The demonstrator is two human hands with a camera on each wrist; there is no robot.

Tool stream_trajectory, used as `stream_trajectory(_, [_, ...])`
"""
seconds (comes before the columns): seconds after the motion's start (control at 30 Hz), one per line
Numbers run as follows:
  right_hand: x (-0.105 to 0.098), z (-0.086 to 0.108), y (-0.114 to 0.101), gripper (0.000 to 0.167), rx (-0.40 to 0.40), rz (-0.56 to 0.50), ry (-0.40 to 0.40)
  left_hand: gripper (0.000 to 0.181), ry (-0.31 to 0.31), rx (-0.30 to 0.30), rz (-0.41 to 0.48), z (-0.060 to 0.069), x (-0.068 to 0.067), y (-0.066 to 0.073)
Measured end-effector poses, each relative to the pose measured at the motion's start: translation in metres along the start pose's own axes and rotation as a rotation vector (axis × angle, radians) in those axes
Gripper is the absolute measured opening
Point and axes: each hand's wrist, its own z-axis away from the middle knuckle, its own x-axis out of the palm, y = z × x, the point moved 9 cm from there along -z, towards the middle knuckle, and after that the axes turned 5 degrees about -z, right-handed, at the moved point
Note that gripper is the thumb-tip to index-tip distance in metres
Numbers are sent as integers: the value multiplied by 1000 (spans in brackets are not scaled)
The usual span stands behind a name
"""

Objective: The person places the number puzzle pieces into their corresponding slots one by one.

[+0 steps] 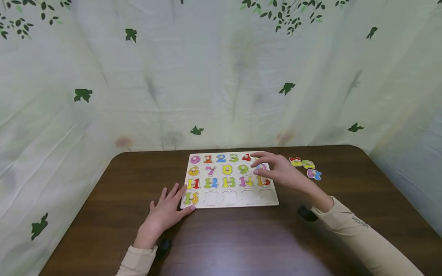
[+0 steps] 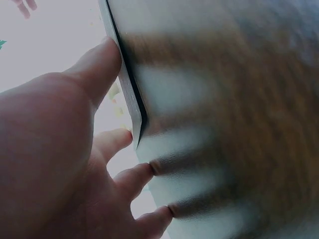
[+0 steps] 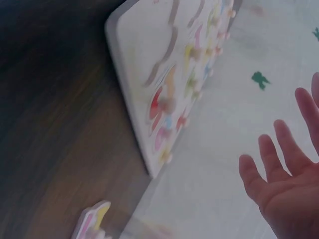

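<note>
A white number puzzle board (image 1: 275,202) lies on the table, holding rows of colourful knobbed number pieces. Several recesses in its bottom row, right of the 16 piece (image 1: 191,198), hold no piece. My left hand (image 1: 165,212) rests at the board's lower left corner with spread fingers; in the left wrist view its thumb (image 2: 102,64) touches the board's edge. Above the board's right side hovers my right hand (image 1: 281,168), fingers extended and nothing held, partly hiding pieces at the upper right. The right wrist view shows this hand (image 3: 286,184) apart from the board.
Three loose number pieces lie right of the board: a red and yellow one (image 1: 295,161), a yellow-green one (image 1: 308,164) and a purple and blue one (image 1: 314,174). Behind the dark wooden table (image 1: 138,172) hangs a pale curtain (image 1: 221,96) with leaf prints.
</note>
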Motion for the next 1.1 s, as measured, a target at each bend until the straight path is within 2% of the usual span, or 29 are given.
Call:
stream_trajectory(0.23, [-22,20,25,18,61,25,48,85,-8,-2,9,0,2,-1])
stream_trajectory(0.47, [-47,40,64,18,134,6,111,85,-3,-2,11,1,2,-2])
stream_trajectory(0.7, [-73,49,88,20,174,211,124,86,-1,0,7,1,2,-2])
stream_trajectory(0.9, [-80,52,107,17,243,294,96,85,-1,-2,9,1,1,-2])
stream_trajectory(1.1, [-77,51,115,16,229,324,73,85,-4,-3,6,0,0,-1])
